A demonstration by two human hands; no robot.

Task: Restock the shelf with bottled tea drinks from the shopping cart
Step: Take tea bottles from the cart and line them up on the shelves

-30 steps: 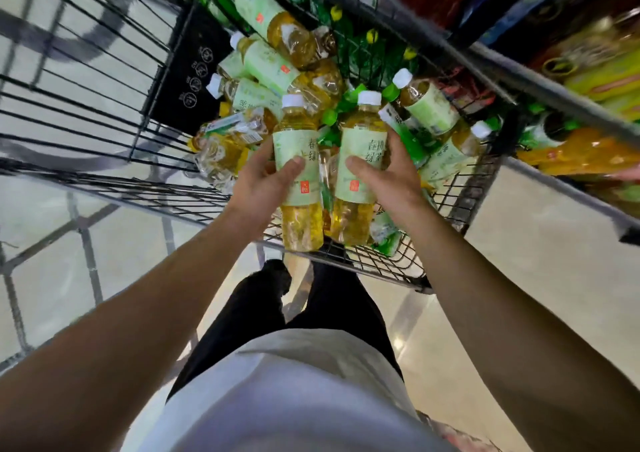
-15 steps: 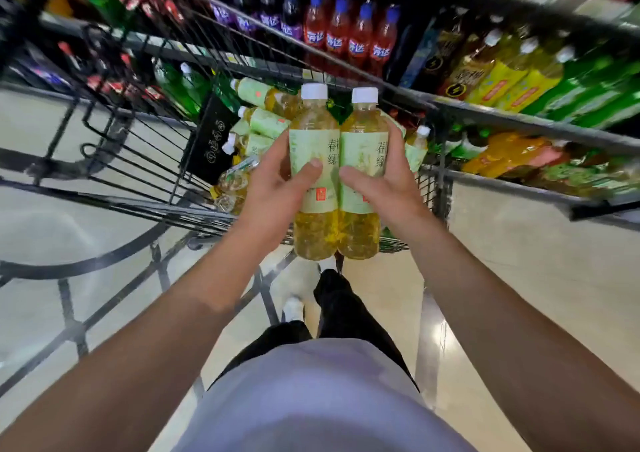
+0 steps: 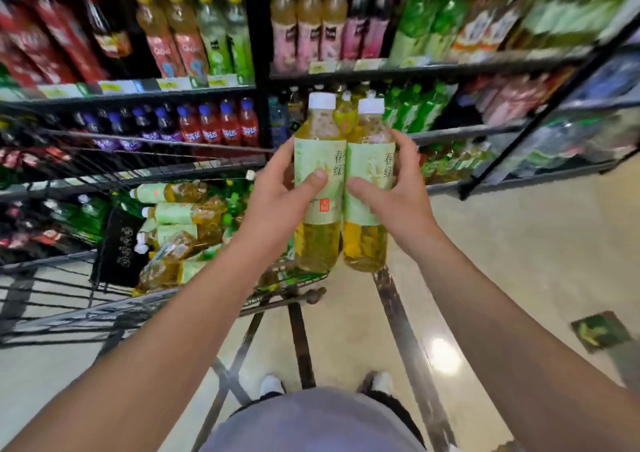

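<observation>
I've got my left hand wrapped round one tea bottle and my right hand round another, both upright, touching, in front of the shelf (neither placed yet), plenty still in the cart.

Tea bottles: amber liquid, pale green labels, white caps
</observation>
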